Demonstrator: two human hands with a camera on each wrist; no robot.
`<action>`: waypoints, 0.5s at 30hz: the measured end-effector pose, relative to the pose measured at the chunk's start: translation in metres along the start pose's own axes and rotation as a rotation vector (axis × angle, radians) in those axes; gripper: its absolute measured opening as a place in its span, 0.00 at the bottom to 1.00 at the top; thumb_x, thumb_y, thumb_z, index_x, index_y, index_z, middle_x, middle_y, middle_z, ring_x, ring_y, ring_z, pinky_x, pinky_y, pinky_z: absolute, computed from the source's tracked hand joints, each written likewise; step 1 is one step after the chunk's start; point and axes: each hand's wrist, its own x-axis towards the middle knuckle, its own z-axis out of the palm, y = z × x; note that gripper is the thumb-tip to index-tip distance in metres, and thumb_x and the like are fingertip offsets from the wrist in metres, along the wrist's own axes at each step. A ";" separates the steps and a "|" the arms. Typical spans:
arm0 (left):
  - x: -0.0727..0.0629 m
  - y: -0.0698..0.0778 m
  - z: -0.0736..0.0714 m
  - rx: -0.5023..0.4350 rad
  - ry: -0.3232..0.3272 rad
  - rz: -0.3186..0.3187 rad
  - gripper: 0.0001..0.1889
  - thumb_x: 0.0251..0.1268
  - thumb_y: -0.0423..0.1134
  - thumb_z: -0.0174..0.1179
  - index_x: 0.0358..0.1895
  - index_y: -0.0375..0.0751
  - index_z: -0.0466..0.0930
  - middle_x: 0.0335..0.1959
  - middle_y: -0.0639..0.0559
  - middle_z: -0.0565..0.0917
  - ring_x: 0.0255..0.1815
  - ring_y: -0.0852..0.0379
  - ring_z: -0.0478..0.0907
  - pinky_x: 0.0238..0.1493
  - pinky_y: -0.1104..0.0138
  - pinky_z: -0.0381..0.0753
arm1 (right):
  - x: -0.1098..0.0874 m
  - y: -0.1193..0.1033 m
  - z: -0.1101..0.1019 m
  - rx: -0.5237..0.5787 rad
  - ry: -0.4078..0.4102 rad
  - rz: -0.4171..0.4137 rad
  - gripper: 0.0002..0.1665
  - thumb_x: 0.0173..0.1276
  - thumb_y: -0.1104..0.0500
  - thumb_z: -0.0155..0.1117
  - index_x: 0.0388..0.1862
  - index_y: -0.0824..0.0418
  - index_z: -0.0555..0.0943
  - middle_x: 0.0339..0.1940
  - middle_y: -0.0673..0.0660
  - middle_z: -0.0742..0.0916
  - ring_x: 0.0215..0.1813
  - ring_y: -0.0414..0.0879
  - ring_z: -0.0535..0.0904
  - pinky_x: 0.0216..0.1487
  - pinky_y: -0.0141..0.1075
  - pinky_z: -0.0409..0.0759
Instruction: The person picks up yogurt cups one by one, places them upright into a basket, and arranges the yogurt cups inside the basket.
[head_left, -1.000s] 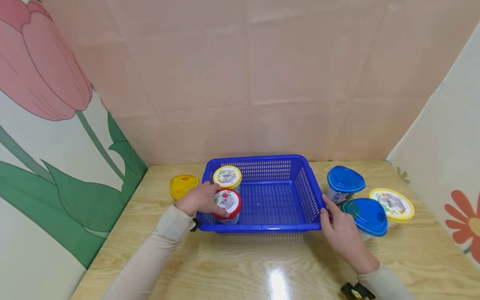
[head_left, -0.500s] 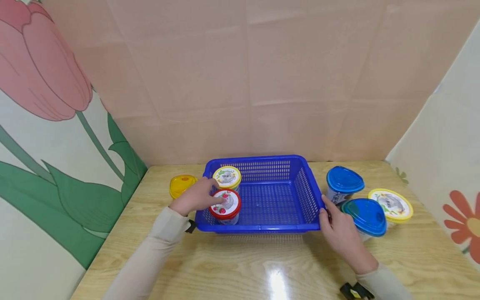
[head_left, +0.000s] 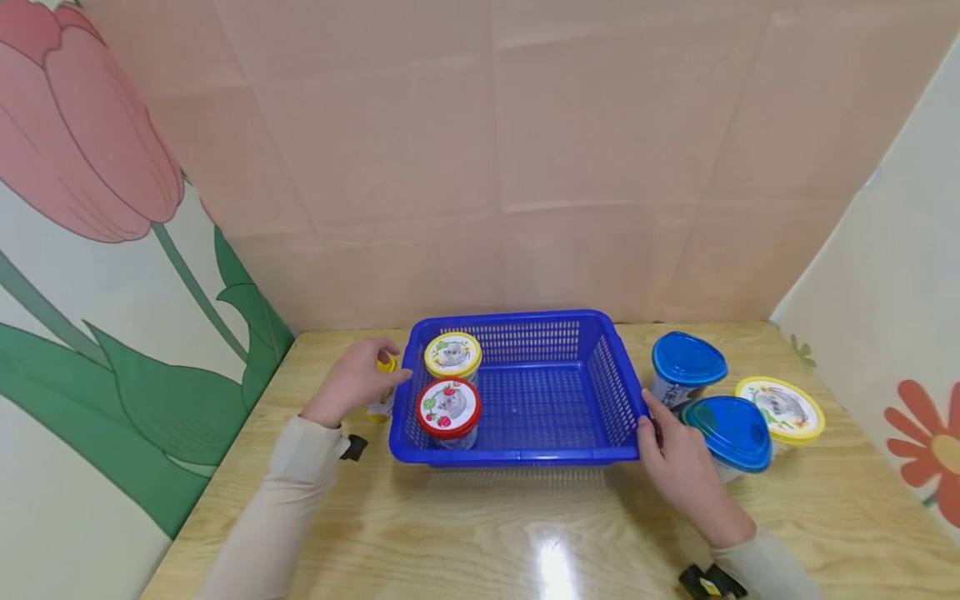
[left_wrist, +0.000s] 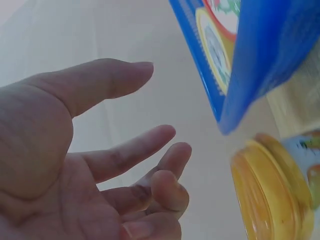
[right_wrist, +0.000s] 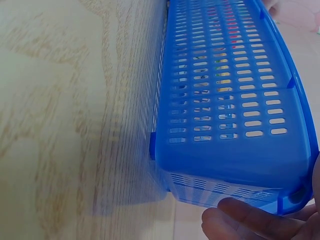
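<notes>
My left hand [head_left: 354,385] is over a yellow-lidded jar [head_left: 382,403] that stands just outside the basket's left end and is partly hidden by the hand. In the left wrist view the thumb and fingers [left_wrist: 117,155] are spread and apart from the jar's yellow lid [left_wrist: 267,192]. My right hand [head_left: 686,467] grips the right rim of the blue plastic basket [head_left: 517,456], with its fingers [right_wrist: 260,220] against the outer side. Inside the basket's left end are two round tubs, a white-and-yellow-lidded one [head_left: 453,354] behind a red-rimmed one [head_left: 448,408].
Right of the basket stand two blue-lidded jars, one farther back [head_left: 690,360] and one nearer [head_left: 731,433], close by my right hand. Beside them is another yellow-rimmed tub [head_left: 783,408]. A pink-covered wall [head_left: 525,167] rises behind the wooden table [head_left: 480,533].
My left hand has let go of the red-rimmed tub in the basket and moved left, out over the yellow-lidded jar. The right hand keeps its hold on the basket.
</notes>
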 end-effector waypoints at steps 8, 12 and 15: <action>0.001 -0.020 -0.008 0.035 0.049 -0.029 0.30 0.64 0.48 0.67 0.62 0.30 0.74 0.58 0.31 0.79 0.55 0.38 0.77 0.54 0.47 0.77 | 0.001 0.000 -0.001 0.007 0.015 -0.018 0.31 0.81 0.54 0.43 0.74 0.72 0.63 0.14 0.50 0.71 0.14 0.42 0.67 0.15 0.32 0.65; 0.002 -0.029 -0.009 0.053 0.057 -0.051 0.32 0.63 0.50 0.67 0.62 0.29 0.73 0.59 0.30 0.78 0.55 0.37 0.76 0.55 0.47 0.77 | 0.000 -0.001 -0.002 0.010 0.006 -0.016 0.31 0.81 0.54 0.43 0.74 0.72 0.62 0.14 0.50 0.71 0.14 0.42 0.67 0.16 0.32 0.65; 0.002 -0.035 -0.010 0.072 0.067 -0.052 0.33 0.63 0.50 0.67 0.62 0.28 0.73 0.59 0.29 0.77 0.56 0.35 0.75 0.56 0.45 0.76 | 0.000 -0.002 -0.002 0.008 -0.003 -0.009 0.31 0.81 0.54 0.42 0.75 0.72 0.62 0.14 0.50 0.71 0.14 0.42 0.67 0.16 0.33 0.66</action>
